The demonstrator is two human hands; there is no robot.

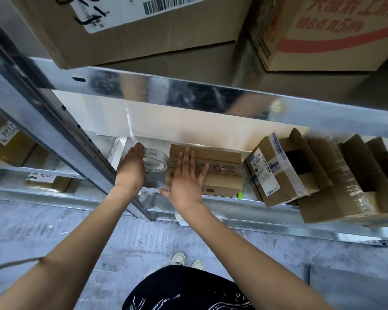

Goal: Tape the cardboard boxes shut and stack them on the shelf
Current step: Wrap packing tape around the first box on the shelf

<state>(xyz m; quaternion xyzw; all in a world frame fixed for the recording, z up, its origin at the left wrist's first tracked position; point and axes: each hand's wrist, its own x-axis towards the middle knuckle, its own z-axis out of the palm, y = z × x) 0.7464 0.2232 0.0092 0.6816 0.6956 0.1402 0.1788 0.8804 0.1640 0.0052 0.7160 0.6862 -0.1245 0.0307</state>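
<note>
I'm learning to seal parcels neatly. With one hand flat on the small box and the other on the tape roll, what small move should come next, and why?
Probably slide the right hand along the tape strip to press it down on the small box. The left hand holds the tape roll at the box's left end, and a clear strip already runs across the top, looking wrinkled toward its right end.

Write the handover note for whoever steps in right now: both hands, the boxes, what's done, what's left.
Left hand grips the clear tape roll beside the small brown cardboard box on the metal shelf.
Right hand presses flat on that box's top, fingers straight.
Done: a tape strip runs along the box's seam.
Left: cut the tape, then tape the open brown boxes on the right and stack them.
</note>
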